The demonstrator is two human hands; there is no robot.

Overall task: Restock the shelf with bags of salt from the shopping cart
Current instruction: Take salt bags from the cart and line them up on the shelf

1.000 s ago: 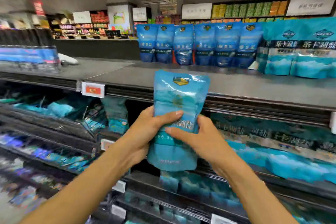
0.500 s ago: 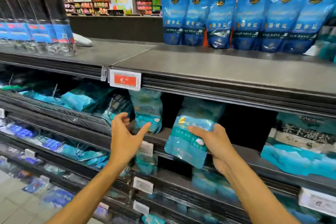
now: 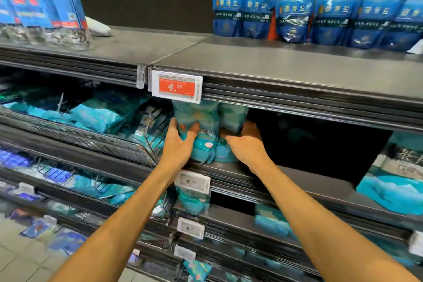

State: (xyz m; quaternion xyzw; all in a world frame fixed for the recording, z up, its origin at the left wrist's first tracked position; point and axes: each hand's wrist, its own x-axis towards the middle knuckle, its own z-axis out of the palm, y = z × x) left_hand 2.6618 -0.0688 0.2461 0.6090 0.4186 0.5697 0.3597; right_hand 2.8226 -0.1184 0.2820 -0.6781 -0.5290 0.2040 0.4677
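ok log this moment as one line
step: placing | left hand: steadies upright teal plastic salt bag | right hand: on neighbouring teal bag | site: dark metal shelf

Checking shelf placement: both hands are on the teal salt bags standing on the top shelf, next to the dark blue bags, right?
Not quite. The head view shows the left hand and right hand on the teal salt bags standing on the second shelf, under the red price tag. The dark blue bags stand on the top shelf above.
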